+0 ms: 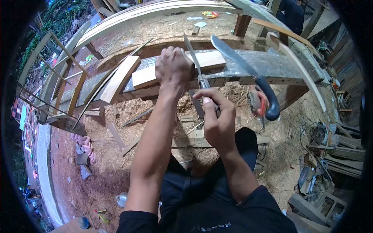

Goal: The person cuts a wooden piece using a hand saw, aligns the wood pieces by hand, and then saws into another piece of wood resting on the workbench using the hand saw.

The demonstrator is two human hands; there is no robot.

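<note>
The pale board (210,59) lies along the thick plank bench (264,60), a saw blade (191,52) across it. Both sides of the board sit in line, so the cut looks unfinished, though its depth is hidden. The left hand (173,66) is clenched on the board just left of the blade; the right hand (220,118), on the near side, grasps the saw's handle. A curved knife (235,56) rests to the right, a second board (120,77) slants to the left
</note>
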